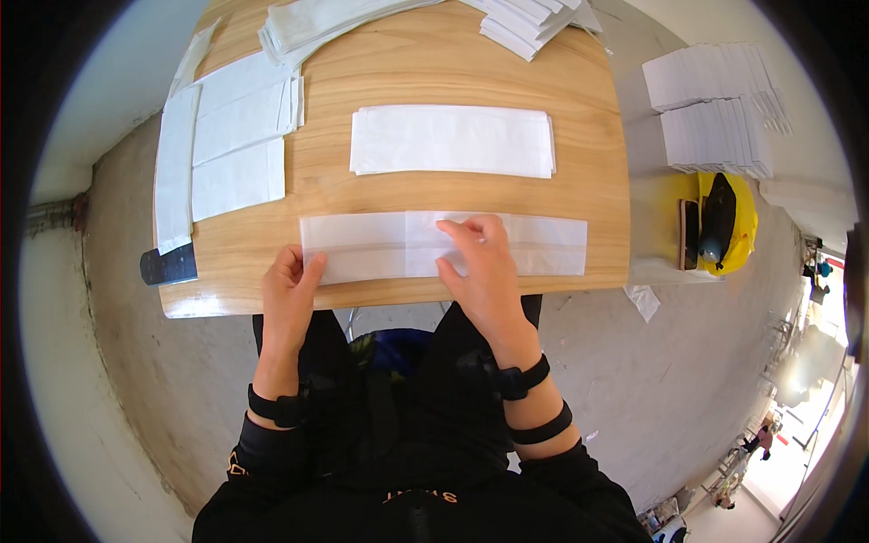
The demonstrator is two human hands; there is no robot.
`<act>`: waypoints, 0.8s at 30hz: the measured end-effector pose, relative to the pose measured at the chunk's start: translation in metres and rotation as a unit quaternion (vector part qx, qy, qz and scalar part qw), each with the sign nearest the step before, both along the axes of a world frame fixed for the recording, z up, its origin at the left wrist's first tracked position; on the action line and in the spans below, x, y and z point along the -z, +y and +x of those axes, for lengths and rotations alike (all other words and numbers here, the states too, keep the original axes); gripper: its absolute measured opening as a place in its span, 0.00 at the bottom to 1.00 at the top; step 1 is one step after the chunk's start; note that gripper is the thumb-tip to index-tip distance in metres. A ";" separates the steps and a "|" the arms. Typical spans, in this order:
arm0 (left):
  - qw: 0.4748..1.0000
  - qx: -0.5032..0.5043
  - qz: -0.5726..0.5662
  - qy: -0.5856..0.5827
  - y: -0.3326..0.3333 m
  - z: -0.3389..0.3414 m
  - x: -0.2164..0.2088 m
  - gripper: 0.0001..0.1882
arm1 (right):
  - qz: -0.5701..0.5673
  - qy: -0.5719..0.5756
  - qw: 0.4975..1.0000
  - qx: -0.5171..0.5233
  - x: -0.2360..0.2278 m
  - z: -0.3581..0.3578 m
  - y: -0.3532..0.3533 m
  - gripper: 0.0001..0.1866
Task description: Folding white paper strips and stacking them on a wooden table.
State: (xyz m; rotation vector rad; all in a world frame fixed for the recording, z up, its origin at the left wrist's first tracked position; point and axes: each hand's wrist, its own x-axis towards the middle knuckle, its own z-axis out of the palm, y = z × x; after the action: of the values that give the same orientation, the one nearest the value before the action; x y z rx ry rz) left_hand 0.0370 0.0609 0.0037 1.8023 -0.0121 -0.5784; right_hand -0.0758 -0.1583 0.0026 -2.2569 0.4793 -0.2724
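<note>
A long, thin white translucent strip (362,237) lies flat along the near part of the table, with a seam across its middle and a crease running lengthwise. My left hand (294,290) pinches its left end, thumb on top and fingers curled at the edge. Over the strip's middle is my right hand (484,271), its thumb and index finger apart with the tips at the sheet near the seam. Just beyond lies a neat pile of white folded sheets (453,139), touched by neither hand.
Several white sheets (238,176) overlap at the table's left, near a dark remote-like object (169,265). More white stacks (339,18) line the far edge. Right of the table are white bundles (715,136) and a yellow bag (740,226) with dark items.
</note>
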 end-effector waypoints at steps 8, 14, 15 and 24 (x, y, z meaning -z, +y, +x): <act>0.999 -0.012 -0.005 0.031 -0.001 0.002 0.002 0.10 | -0.050 0.043 0.987 0.145 0.001 -0.046 -0.048 0.22; 0.999 -0.013 -0.011 0.030 0.003 0.002 0.005 0.09 | -0.059 0.067 0.986 0.144 0.007 -0.055 -0.054 0.22; 0.999 -0.017 -0.017 0.033 0.002 0.002 0.004 0.08 | -0.049 0.065 0.986 0.147 0.006 -0.056 -0.055 0.23; 0.999 -0.021 -0.019 0.039 0.002 0.002 0.004 0.08 | -0.051 0.072 0.985 0.146 0.006 -0.059 -0.060 0.23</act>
State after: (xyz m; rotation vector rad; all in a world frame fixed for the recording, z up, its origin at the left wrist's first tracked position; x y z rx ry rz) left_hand 0.0386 0.0627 -0.0004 1.7388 0.0678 -0.6133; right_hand -0.1344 -0.2185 -0.0036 -2.3123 0.8939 -0.2886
